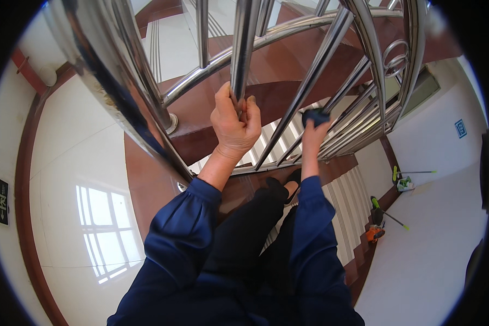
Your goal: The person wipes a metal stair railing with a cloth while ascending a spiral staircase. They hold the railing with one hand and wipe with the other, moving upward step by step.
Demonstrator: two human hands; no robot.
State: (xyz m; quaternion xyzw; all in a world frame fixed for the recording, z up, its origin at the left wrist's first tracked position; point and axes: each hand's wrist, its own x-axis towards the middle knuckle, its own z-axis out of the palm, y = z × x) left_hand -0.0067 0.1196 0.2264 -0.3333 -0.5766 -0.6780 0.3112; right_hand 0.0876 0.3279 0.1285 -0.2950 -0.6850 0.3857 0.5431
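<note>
My left hand (236, 122) is closed around an upright steel baluster (244, 45) of the curved stair railing. To its right, my right hand (316, 130) grips a dark cloth (316, 117), which lies against another slanting baluster (346, 89). The hand and cloth are slightly blurred. Both hands are in front of the railing, below its curved middle rail (220, 61). A thick polished steel post or handrail (118, 93) rises on the left, close to the camera.
Striped stair treads (342, 203) descend at right, beside brown edging. Along the right wall are an orange item (375, 234), a green-handled tool (395, 219), another such tool (415, 172) and a plastic bag (405, 184). A pale tiled landing (65, 163) lies left.
</note>
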